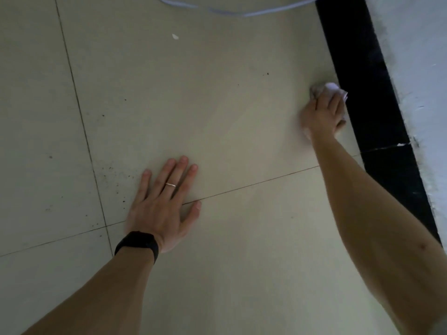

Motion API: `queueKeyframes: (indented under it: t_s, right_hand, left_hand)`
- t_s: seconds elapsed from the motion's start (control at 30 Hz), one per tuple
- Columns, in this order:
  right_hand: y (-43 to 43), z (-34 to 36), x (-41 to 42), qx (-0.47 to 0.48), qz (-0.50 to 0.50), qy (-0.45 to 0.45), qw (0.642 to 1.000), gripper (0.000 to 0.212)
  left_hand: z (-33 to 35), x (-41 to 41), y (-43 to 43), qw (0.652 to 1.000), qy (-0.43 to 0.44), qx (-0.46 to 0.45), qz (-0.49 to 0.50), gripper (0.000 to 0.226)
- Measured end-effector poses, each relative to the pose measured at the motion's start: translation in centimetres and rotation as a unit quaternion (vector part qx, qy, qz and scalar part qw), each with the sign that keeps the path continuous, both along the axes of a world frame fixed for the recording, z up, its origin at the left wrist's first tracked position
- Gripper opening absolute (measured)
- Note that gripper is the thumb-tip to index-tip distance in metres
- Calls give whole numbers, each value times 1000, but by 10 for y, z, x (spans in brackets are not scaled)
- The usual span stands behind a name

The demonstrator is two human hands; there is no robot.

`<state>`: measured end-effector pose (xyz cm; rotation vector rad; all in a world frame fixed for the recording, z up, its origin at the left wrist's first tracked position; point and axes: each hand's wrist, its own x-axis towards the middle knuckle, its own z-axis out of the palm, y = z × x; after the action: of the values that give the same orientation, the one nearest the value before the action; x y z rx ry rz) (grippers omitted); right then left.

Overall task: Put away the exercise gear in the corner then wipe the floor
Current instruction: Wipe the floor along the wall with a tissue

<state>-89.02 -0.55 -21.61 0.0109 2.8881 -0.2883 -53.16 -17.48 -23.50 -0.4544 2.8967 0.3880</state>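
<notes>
Floor (242, 238) tile lying under both hands: right hand (323, 114) gripping one crumpled white cloth (331, 88), pressing it down against the black skirting (362, 93) for wiping; left hand (164, 206) resting flat, fingers spread, probably bracing the lean. Counting outward: one cloth, one white scrap (175, 36), scattered dark specks (116, 175) at left, one pale cord (217, 10).

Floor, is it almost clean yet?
Not yet. No gear shows on these tiles, only a pale cord at the top edge. Wiping is under way: the right hand grips a cloth beside the black skirting, and the left hand rests flat on the floor. Still to wipe: dark specks and a white scrap.
</notes>
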Motion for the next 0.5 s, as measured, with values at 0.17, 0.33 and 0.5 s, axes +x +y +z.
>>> queueKeyframes:
  t_s: [0.17, 0.33, 0.5]
  right_hand:
    - [-57, -10, 85, -37, 328, 18, 944, 52]
    - [-47, -12, 76, -34, 382, 28, 923, 52]
    - [-85, -10, 97, -47, 56, 6, 997, 55]
  left_hand:
    - [2, -1, -1, 1000, -8, -9, -3, 72]
    - [1, 0, -1, 1000, -12, -3, -3, 72]
    - [1, 0, 0, 1000, 6, 8, 8, 72]
